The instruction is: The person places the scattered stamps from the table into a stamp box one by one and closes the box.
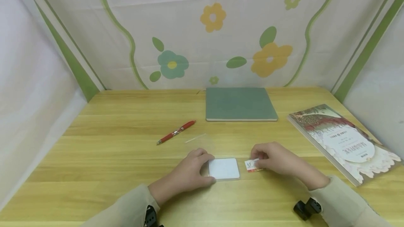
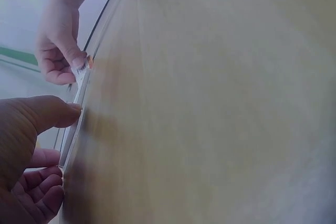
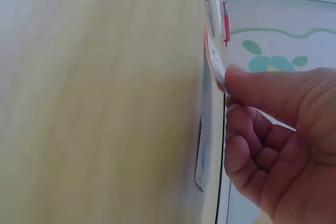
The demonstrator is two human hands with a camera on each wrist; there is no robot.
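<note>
A flat white rectangle with rounded corners (image 1: 224, 168), apparently in a shallow clear case, lies on the table. My left hand (image 1: 195, 171) holds it by its left end, thumb at the near corner and fingers at the far one. Just right of it, thumb and fingers of my right hand (image 1: 277, 160) pinch a small white card (image 1: 250, 165) with a red-orange edge and a dark printed mark. In the right wrist view the card (image 3: 214, 61) looks thin and tilted up from the table. The left wrist view shows the white rectangle edge-on.
Behind my left hand lies a clear, barely visible sheet or lid with a pale edge (image 1: 195, 138). A red pen (image 1: 176, 132) is farther back. A green notebook (image 1: 241, 104) lies at the back, and a floral-covered magazine (image 1: 344, 143) at the right. Fabric walls surround the wooden table (image 1: 110, 143).
</note>
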